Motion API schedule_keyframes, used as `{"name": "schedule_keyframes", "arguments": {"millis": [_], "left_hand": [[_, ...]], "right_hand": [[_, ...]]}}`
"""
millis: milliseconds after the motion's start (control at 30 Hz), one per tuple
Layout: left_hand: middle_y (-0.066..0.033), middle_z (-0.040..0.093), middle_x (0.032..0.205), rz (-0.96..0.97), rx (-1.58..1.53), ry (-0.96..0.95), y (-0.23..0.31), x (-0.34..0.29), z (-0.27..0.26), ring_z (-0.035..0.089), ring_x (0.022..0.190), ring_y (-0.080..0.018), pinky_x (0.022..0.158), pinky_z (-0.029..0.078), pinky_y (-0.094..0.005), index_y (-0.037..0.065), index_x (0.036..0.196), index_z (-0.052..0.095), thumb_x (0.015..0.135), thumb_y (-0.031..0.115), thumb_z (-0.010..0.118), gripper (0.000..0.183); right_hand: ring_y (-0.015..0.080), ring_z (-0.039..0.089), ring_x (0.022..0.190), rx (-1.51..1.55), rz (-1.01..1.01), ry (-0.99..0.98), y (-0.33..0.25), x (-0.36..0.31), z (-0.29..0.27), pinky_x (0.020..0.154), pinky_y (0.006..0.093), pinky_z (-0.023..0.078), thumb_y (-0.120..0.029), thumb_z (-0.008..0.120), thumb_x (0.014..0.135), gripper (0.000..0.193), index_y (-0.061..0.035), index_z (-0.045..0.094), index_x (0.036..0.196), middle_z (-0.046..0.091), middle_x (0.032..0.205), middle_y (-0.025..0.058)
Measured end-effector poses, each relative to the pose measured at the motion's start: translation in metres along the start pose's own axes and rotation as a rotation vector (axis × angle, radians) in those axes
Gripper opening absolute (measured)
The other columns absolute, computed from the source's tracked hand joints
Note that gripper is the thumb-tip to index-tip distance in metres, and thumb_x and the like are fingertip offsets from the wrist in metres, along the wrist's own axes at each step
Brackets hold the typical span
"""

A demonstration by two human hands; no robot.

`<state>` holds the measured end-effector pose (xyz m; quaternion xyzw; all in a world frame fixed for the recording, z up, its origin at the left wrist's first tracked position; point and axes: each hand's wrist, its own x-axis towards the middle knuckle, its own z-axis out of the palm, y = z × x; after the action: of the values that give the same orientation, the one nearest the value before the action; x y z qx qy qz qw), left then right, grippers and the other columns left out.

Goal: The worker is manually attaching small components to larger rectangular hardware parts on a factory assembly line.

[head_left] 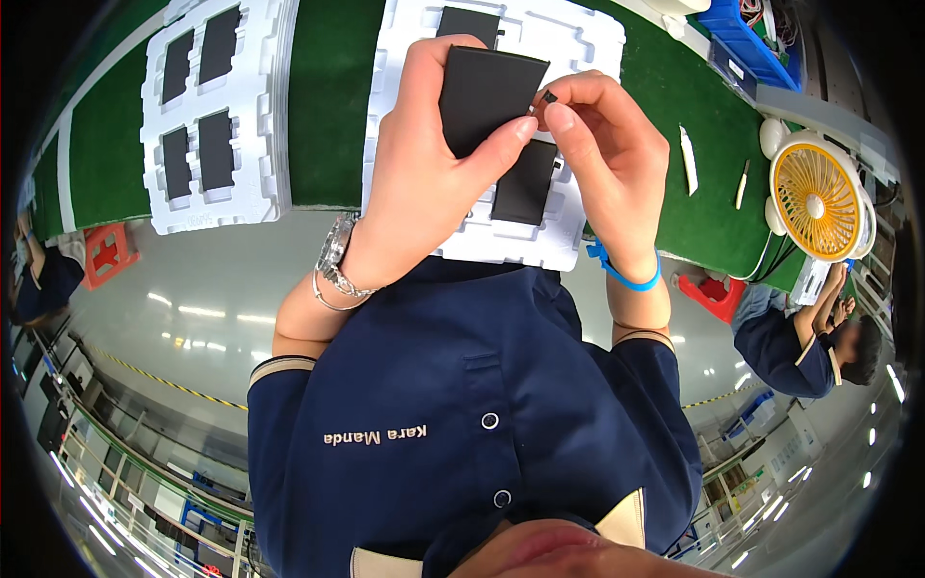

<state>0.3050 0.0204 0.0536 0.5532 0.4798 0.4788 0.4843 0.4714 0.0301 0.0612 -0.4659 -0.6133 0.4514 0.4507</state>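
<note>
My left hand [424, 159] is closed round a flat black battery pack [489, 94], thumb across its lower corner and fingers behind its far left edge. At the pack's right edge, my right hand [617, 144] pinches a small black connector [549, 97] between thumb and forefinger. Whatever links the connector to the pack is mostly hidden by the fingertips. Under both hands lies a white moulded tray [588, 43]. It carries another black pack [525, 185] near its front edge and one more [470, 23] at the back, partly covered by the held pack.
To the left, a stack of white trays [260, 106] bears several black packs. On the green table [332, 106], a white tube [688, 160] and a thin pen-like tool [742, 185] lie at right, beside a yellow-and-white fan [815, 197]. Further back is a blue bin [752, 43]. A co-worker [809, 337] sits at right.
</note>
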Motion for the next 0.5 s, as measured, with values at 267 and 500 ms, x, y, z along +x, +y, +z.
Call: {"name": "schedule_keyframes", "arguments": {"millis": [267,500], "left_hand": [[-0.0069,0.065,0.096,0.132,0.248,0.047,-0.0004,-0.0046,0.0004,0.066,0.082,-0.0147,0.074,0.053,-0.0273,0.005,0.118,0.045,0.081,0.009,0.075,0.047],[-0.0084,0.066,0.096,0.217,0.377,0.034,-0.0011,-0.0080,0.0004,0.068,0.082,-0.0178,0.070,0.054,-0.0284,0.005,0.117,0.047,0.079,0.008,0.076,0.048]], "right_hand": [[0.0159,0.061,0.068,-0.173,-0.107,0.011,-0.0016,0.0026,0.0019,0.066,0.0270,0.050,-0.003,0.066,0.082,0.006,0.0014,0.063,0.085,0.064,0.075,0.0063],[0.0138,0.058,0.062,-0.257,-0.128,-0.029,-0.0067,0.0050,-0.0009,0.061,0.0264,0.048,0.000,0.064,0.077,0.005,-0.0001,0.060,0.079,0.060,0.068,0.0039]]}}
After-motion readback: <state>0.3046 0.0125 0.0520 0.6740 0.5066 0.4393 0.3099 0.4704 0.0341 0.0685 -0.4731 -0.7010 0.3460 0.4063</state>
